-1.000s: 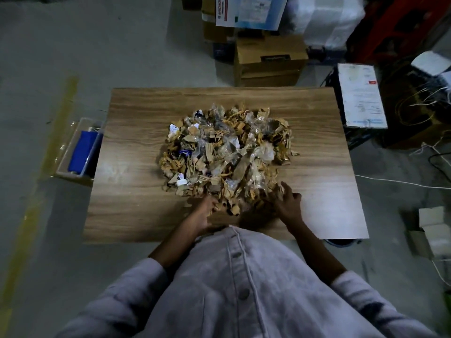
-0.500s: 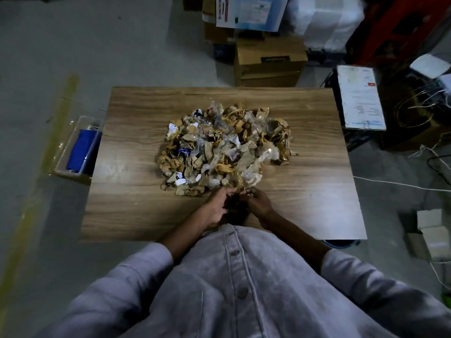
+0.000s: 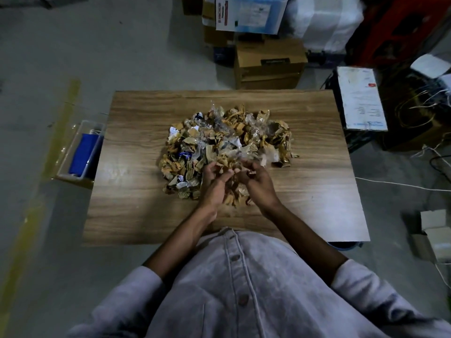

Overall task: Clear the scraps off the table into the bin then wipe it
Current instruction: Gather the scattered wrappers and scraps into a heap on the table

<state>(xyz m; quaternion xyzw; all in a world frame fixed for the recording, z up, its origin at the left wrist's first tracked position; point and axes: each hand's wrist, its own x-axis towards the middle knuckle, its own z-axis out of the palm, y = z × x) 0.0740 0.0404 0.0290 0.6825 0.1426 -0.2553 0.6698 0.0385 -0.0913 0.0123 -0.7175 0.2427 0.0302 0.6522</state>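
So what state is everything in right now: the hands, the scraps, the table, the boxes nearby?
Left hand: fingers curled round a handful of scraps.
Right hand: fingers curled round the same handful.
Scrap pile: heaped mid-table, mostly uncleared.
Wooden table: scraps on its middle, not yet wiped.
Clear plastic tub: open-topped, beside the table's left edge, blue item inside.
Cardboard box: closed, on the floor beyond the table.

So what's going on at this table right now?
A person is at a wooden table. Their left hand and right hand are cupped together, gripping a handful of scraps at the near edge of the pile of cardboard and plastic bits. Most of the pile lies mid-table, so the clearing looks barely begun.
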